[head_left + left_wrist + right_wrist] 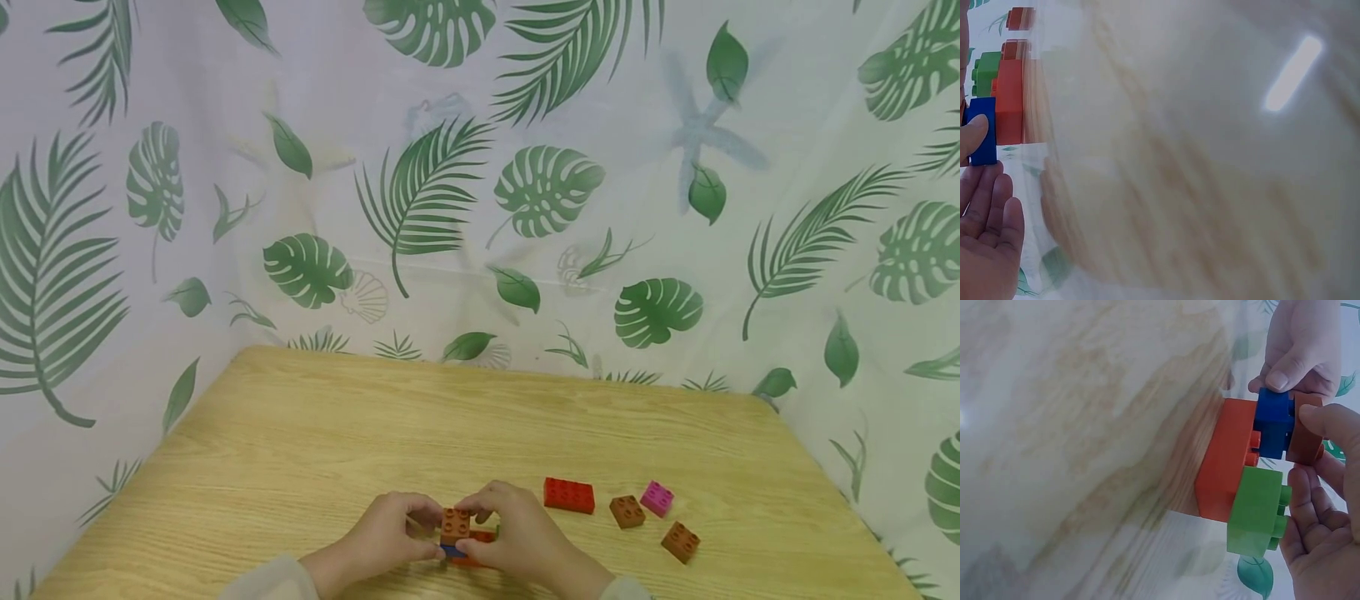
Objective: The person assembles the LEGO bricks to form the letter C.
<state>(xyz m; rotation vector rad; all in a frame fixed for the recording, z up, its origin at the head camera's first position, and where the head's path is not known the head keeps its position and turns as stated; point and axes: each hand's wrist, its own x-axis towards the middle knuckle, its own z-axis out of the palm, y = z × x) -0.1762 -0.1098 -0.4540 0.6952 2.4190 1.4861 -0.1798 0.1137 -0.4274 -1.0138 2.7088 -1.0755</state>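
An orange-red brick [1219, 465] stands on the table with a blue brick [1270, 425] on one end of its studs and a green brick [1254, 512] on the other. Over the blue brick is a brown brick [455, 523], slightly tilted, with a narrow gap and blue studs showing between them. My right hand [525, 533] pinches the brown brick between thumb and finger. From the other side, my left hand [382, 535] holds the blue brick, its thumb on one face and fingertips at another. In the head view, the hands partly cover the green and orange-red bricks.
To the right on the wooden table [337, 433] lie a long red brick [568, 495], a brown brick [627, 512], a pink brick [657, 498] and another brown brick [681, 542]. A leaf-patterned cloth [450, 275] hangs behind the table.
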